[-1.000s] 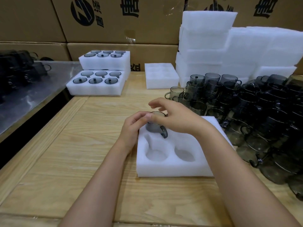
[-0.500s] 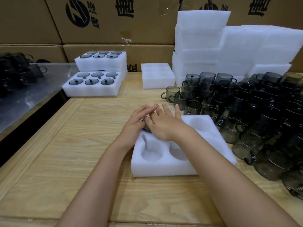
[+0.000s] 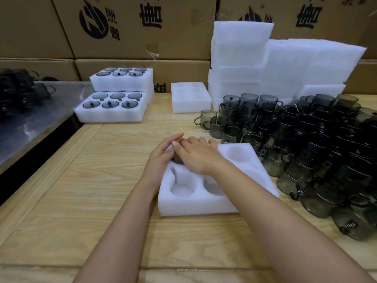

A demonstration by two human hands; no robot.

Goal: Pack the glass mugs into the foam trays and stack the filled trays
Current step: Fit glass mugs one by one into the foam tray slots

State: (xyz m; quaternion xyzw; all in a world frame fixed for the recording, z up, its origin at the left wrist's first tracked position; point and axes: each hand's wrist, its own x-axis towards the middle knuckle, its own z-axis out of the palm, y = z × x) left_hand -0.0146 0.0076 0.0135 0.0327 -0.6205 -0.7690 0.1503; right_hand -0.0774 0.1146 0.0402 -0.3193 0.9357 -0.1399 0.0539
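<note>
- Brown printed cardboard cartons are stacked along the rear.
- The pale wooden bench carries all items.
- A stack of blank white foam blocks stands at rear right.
- A dense group of smoky grey glass mugs covers the bench's right side.
- Two filled white foam trays sit stepped at rear left.
- The white foam tray with round pockets lies in the centre; three pockets show empty.
- The right hand lies flat, fingers extended, over a dark glass mug seated in the far-left pocket.
- The left hand rests unclenched beside it, fingertips touching the right.
</note>
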